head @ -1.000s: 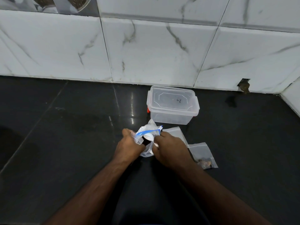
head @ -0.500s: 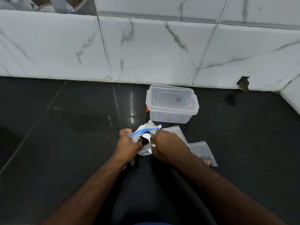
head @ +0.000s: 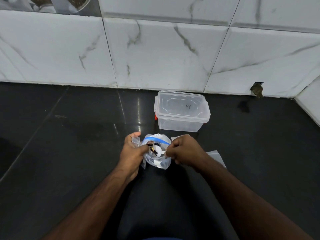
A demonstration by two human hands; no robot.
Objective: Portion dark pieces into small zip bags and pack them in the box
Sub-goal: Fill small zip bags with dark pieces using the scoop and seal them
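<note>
A clear plastic storage box (head: 181, 111) with its lid on sits on the black glossy floor (head: 69, 135), close to the foot of the white marble-look wall tiles (head: 155, 54). A small dark scribble is written on the lid; it looks like two short strokes, and I cannot read it as a word. An orange-red latch (head: 156, 116) shows at the box's left end.

Just in front of the box, on the near side, both hands work at a clear zip bag with a blue closure strip (head: 156, 153). The bag is open at the top, and dark pieces (head: 150, 146) show in its mouth next to something white and rounded that I cannot identify. No printing or brand can be made out on the bag.

The left hand (head: 132, 153) holds the bag's left edge, its thumb and fingers curled and pinching the plastic, with a small empty clear bag (head: 135, 141) caught under the fingers as well. The right hand (head: 186, 151) is curled into a loose fist at the bag's right edge, fingertips pinching the rim there.

Between the hands and the box, a corner of another flat clear bag (head: 180, 136) peeks out behind the right hand. To the front right of the box, a further flat clear bag (head: 216, 155) lies on the floor, partly hidden by the right forearm. A broken hole in the tile (head: 257, 89) sits at the wall's base, well to the right of the box.
</note>
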